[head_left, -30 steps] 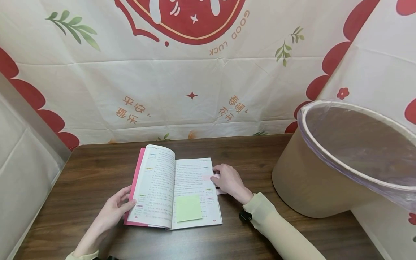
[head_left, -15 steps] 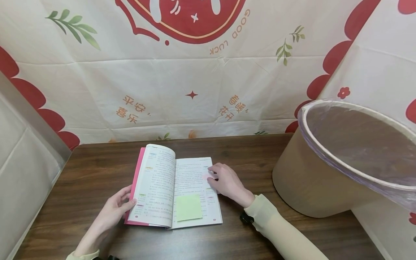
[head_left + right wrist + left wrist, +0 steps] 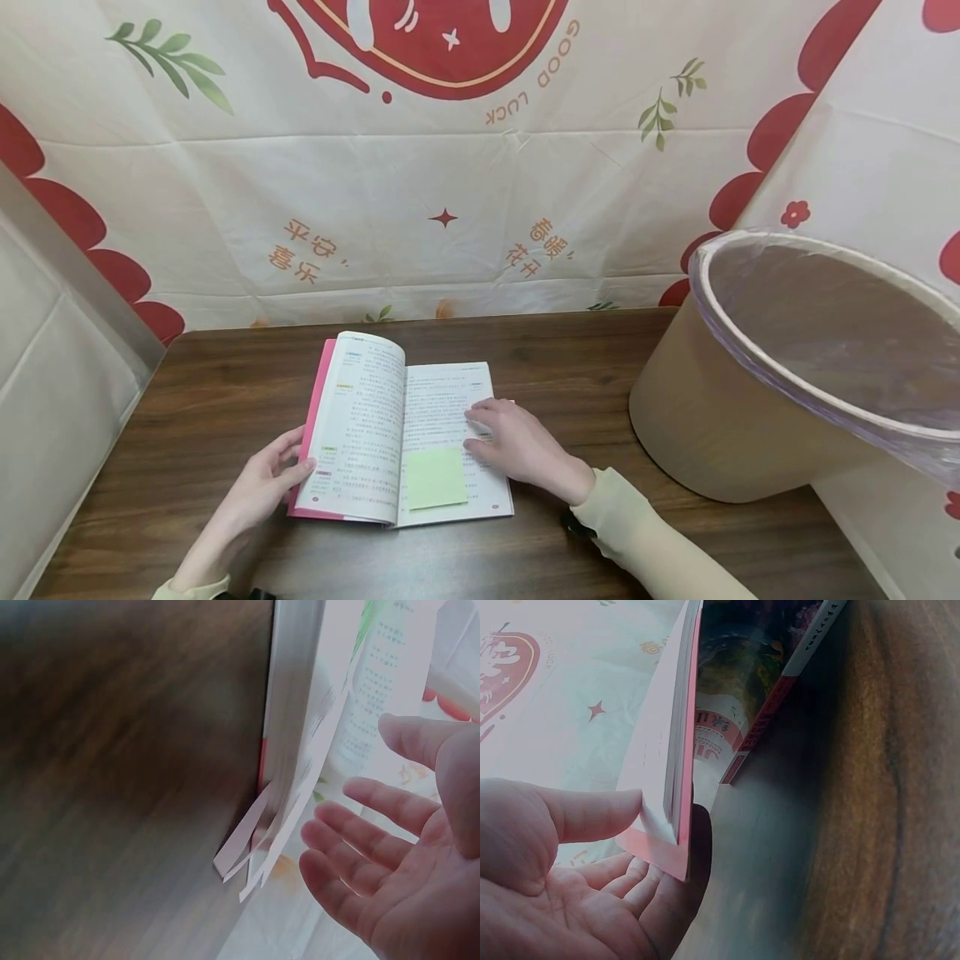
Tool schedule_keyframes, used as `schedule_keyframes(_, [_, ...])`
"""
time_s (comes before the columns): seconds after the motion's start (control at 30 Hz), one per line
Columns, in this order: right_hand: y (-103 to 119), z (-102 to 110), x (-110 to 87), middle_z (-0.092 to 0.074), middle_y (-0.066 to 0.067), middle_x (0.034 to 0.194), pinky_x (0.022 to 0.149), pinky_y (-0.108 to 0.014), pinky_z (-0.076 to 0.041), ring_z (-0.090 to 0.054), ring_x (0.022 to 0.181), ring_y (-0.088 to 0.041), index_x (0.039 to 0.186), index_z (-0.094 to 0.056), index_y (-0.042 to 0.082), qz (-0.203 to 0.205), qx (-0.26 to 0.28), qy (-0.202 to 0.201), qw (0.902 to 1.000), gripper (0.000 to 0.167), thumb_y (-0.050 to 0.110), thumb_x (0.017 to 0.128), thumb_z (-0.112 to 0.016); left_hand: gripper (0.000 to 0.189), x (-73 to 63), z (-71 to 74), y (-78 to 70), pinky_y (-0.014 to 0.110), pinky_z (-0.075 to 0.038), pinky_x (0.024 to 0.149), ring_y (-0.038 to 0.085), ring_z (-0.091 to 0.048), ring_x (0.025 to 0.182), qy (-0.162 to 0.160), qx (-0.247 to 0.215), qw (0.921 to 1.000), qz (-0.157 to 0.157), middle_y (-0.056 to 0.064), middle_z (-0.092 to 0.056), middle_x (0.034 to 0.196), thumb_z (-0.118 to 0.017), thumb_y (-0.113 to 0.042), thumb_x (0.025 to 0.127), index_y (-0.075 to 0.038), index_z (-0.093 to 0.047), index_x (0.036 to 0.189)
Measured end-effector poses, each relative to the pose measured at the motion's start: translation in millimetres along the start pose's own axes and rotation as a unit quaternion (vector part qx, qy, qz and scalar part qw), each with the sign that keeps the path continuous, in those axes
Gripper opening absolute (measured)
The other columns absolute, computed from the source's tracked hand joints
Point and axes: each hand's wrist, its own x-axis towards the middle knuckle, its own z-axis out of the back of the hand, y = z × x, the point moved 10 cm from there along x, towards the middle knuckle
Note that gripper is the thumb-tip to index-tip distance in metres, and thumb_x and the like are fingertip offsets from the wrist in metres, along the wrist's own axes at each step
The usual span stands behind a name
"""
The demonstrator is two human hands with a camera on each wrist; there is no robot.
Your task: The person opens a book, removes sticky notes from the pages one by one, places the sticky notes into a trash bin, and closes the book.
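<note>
An open book with a pink cover lies on the table, its left part raised. My left hand grips that left edge, the thumb on the page and the fingers behind the cover in the left wrist view. Over the right page is my right hand, fingers apart and loosely bent, holding nothing. A light green sticky note lies low on the right page, just left of this hand. Pale paper tabs stick out of the book's side edge in the right wrist view.
The dark wooden table ends at a wall cloth behind the book. To the right stands a large brown cylindrical bin with plastic film around its rim.
My right hand has moved from the tabs at the book's right edge left and down over the right page, and its fingers have spread. The left hand keeps its grip.
</note>
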Motion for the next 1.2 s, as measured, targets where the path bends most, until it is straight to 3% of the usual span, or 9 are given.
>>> schedule_keyframes(0.3, [21.3, -2.7, -13.8, -0.071, -0.010, 0.137, 0.110, -0.046, -0.053, -0.066, 0.131, -0.028, 0.132, -0.072, 0.008, 0.070, -0.033, 0.005, 0.9970, 0.043, 0.032, 0.097, -0.076, 0.068, -0.7, -0.2, -1.7, 0.031, -0.061, 0.076, 0.013, -0.072, 0.094, 0.002, -0.002, 1.0000, -0.005, 0.029, -0.062, 0.140, -0.064, -0.017, 0.105, 0.004, -0.031, 0.160])
schedule_keyframes(0.63, [41.6, -9.3, -26.1, -0.071, -0.008, 0.136, 0.109, -0.042, -0.054, -0.067, 0.128, -0.024, 0.133, -0.071, 0.010, 0.117, -0.059, 0.018, 0.9912, 0.045, 0.035, 0.096, -0.076, 0.067, -1.7, -0.2, -1.2, 0.031, -0.061, 0.075, 0.012, -0.071, 0.094, -0.001, 0.000, 1.0000, -0.002, 0.028, -0.063, 0.140, -0.063, -0.017, 0.105, 0.003, -0.030, 0.160])
schedule_keyframes(0.97, [63.1, -16.0, -35.7, -0.071, -0.006, 0.136, 0.108, -0.037, -0.054, -0.068, 0.127, -0.021, 0.132, -0.071, 0.012, 0.173, -0.106, 0.015, 0.9791, 0.046, 0.038, 0.095, -0.077, 0.068, -1.2, 0.1, 0.6, 0.031, -0.061, 0.076, 0.013, -0.071, 0.095, 0.000, 0.000, 1.0000, -0.001, 0.028, -0.062, 0.141, -0.063, -0.017, 0.105, 0.003, -0.030, 0.161])
schedule_keyframes(1.2, [67.4, -22.1, -36.8, -0.071, -0.007, 0.135, 0.108, -0.037, -0.055, -0.068, 0.126, -0.020, 0.131, -0.070, 0.012, 0.189, -0.123, 0.023, 0.9740, 0.045, 0.042, 0.097, -0.074, 0.068, -0.7, -0.8, -0.6, 0.031, -0.062, 0.076, 0.012, -0.072, 0.095, 0.004, -0.006, 0.9999, -0.007, 0.029, -0.062, 0.141, -0.063, -0.016, 0.105, 0.004, -0.029, 0.161])
